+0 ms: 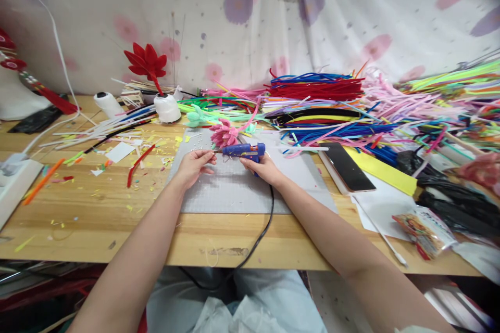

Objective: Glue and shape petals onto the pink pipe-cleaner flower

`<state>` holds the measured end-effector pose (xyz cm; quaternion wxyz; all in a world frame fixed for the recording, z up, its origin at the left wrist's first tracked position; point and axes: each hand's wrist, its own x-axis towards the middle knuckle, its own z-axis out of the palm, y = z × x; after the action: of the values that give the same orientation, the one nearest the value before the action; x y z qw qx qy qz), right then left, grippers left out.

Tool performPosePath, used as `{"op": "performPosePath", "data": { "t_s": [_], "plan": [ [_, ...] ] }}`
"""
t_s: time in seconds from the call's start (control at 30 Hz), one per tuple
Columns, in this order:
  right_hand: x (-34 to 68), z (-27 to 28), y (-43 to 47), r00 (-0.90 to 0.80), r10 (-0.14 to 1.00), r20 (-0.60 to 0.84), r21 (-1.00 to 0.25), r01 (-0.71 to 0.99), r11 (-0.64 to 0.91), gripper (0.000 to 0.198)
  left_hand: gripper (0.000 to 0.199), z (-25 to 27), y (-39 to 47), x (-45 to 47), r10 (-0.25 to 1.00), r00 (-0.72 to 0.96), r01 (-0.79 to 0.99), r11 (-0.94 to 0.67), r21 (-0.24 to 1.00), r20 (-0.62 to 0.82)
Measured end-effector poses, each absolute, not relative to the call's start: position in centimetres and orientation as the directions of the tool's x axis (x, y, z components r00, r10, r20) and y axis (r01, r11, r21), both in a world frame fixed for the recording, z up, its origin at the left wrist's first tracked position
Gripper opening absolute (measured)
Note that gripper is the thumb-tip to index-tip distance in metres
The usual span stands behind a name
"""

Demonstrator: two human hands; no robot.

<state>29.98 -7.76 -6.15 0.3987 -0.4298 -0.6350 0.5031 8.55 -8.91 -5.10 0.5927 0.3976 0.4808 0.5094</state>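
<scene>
My right hand (265, 169) is wrapped round the handle of a blue hot glue gun (244, 150), its nozzle facing left. A clear glue stick (304, 149) sticks out of the gun's back end, and a black cord (269, 218) runs down off the table edge. Close to the nozzle tip, my left hand (195, 167) is closed in a pinch; whatever lies between its fingertips is too small to make out. Just behind the gun, a pink fuzzy flower (225, 132) rests on the grey cutting mat (234, 197), beneath both hands.
Bundles of coloured pipe cleaners (316, 88) line the back and right. A red flower (147, 61) stands in a white thread spool (167, 108). Scraps litter the left side, near a power strip (17, 187). On the right lie a phone (347, 166) and a snack packet (424, 231).
</scene>
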Motion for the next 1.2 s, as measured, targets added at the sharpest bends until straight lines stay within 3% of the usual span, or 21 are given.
{"op": "performPosePath", "data": {
  "t_s": [0.5, 1.2],
  "plan": [
    [30.13, -6.41, -7.63, -0.306, 0.95, 0.065, -0.984, 0.139, 0.112, 0.038, 0.033, -5.16, -8.99, 8.28, 0.985, -0.025, -0.238, 0.159, 0.958, -0.169],
    [30.09, -6.48, -7.75, -0.288, 0.956, 0.054, -0.985, 0.143, 0.099, 0.035, 0.02, -4.57, -9.16, 8.39, 0.973, 0.004, -0.318, 0.221, 0.922, -0.232]
  ]
}}
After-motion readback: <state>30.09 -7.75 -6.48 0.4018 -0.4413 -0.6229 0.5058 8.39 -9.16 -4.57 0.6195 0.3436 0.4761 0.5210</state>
